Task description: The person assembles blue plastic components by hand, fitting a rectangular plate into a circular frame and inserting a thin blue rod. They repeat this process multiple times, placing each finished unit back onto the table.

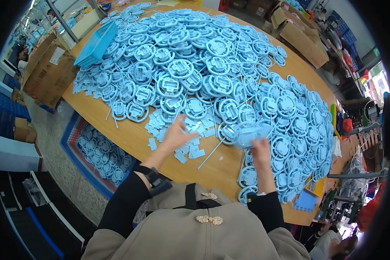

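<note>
My right hand (pixel 261 152) grips a light blue round plastic part (pixel 245 137) by its edge; motion blurs the part. Over a scatter of small flat blue rectangular pieces (pixel 190 151), my left hand (pixel 177 135) is raised with its fingers apart and nothing visible in them. A thin blue stick (pixel 211 154) lies on the table between the two hands. Beyond them spreads a large heap of blue ring-shaped plastic parts (pixel 180 68), many with a raised block inside the ring and some with long thin sticks. The heap continues beside my right forearm.
The wooden table (pixel 158 161) carries the heap and a blue basket (pixel 99 44) at far left. Below its left edge stands a blue-rimmed bin (pixel 69 143) of similar parts. Cardboard boxes (pixel 52 71) stand left and far right. Another person (pixel 329 242) is at lower right.
</note>
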A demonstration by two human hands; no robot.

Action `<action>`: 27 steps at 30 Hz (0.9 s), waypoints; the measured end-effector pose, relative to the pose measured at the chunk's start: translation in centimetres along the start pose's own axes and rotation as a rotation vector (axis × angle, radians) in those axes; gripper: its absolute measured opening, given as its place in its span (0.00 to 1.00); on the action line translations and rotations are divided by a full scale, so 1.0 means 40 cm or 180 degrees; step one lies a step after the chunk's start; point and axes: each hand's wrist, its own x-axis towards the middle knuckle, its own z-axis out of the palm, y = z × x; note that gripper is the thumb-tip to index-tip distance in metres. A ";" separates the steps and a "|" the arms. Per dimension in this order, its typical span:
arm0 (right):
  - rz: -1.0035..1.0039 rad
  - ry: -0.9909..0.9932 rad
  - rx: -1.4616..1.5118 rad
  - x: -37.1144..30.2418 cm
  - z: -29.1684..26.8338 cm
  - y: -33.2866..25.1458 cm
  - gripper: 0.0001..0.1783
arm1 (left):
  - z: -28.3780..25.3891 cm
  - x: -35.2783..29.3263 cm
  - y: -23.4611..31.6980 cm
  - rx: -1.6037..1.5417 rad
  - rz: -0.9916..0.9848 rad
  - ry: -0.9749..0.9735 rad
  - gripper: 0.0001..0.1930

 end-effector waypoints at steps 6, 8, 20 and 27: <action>0.0526 -0.0205 0.0478 -0.004 0.063 -0.047 0.30 | -0.163 0.226 -0.185 0.0625 -0.0300 0.1537 0.35; 0.0752 -0.1013 -0.0440 0.010 0.165 -0.020 0.28 | -0.159 0.265 -0.134 0.0287 -0.0404 0.1340 0.35; -0.2281 -0.0612 -0.4068 0.246 0.537 0.090 0.31 | -0.185 0.216 -0.107 -0.0529 -0.0981 0.0205 0.31; -0.1677 -0.0771 -0.4354 0.206 0.549 0.081 0.26 | -0.211 0.055 -0.131 -0.1963 -0.0824 -0.0325 0.29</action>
